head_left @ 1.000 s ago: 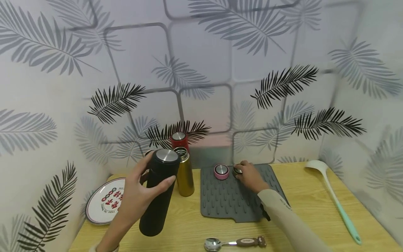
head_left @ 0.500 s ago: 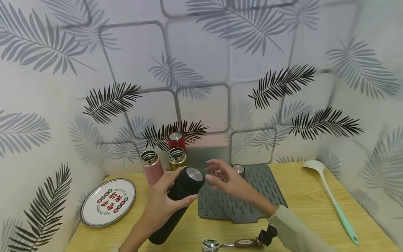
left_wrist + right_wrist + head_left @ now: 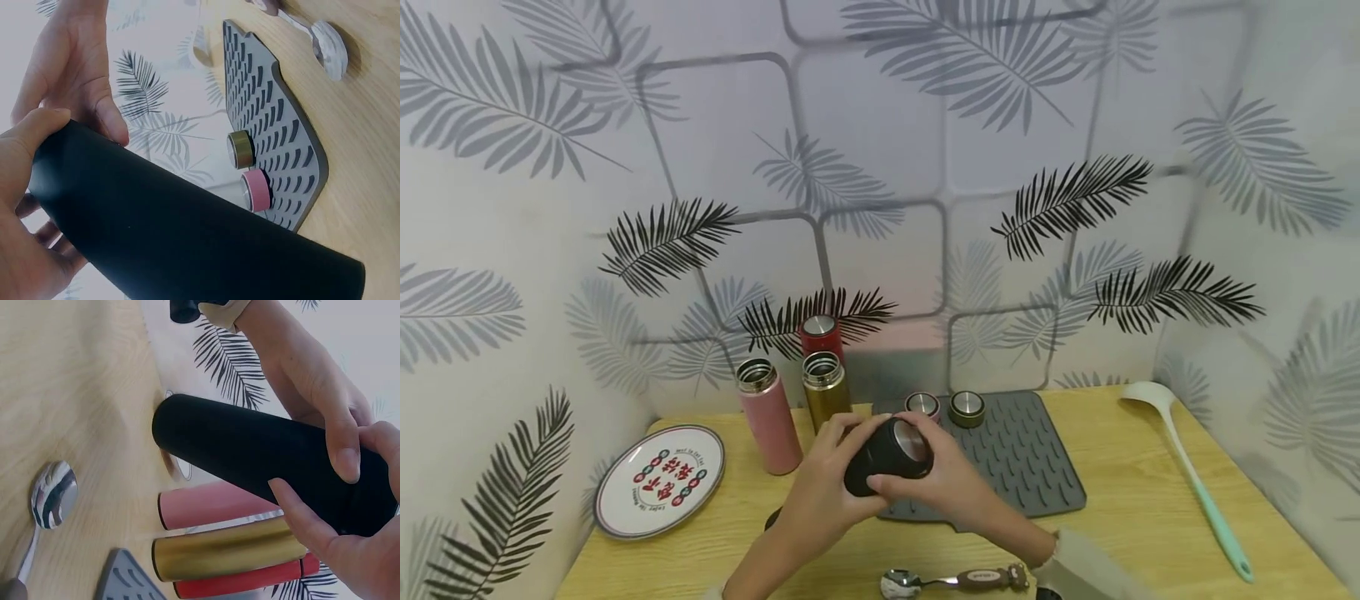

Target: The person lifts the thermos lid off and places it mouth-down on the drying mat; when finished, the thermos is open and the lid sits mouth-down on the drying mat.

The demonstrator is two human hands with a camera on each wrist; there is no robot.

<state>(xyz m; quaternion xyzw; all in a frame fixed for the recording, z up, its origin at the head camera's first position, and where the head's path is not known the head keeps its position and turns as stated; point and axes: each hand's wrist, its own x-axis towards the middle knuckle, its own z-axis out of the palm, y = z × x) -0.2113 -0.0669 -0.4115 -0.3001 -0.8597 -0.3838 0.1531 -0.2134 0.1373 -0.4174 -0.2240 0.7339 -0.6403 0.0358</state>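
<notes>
A black thermos with a silver-topped lid is held tilted off the table in both hands. My left hand grips its upper body, fingers and thumb around it. My right hand grips the lid end, its thumb in front and fingers behind. In the right wrist view the black thermos slants across, its base near the table. Behind stand a pink thermos and a gold thermos, both without lids, and a red thermos with its lid on.
A pink lid and a gold lid sit on the grey ridged mat. A plate lies left. In front is a spoon; a ladle lies right. A patterned wall closes the back.
My right hand has left the gold lid on the mat and come to the black thermos's lid. My left hand has brought the thermos rightward and tilted it more.
</notes>
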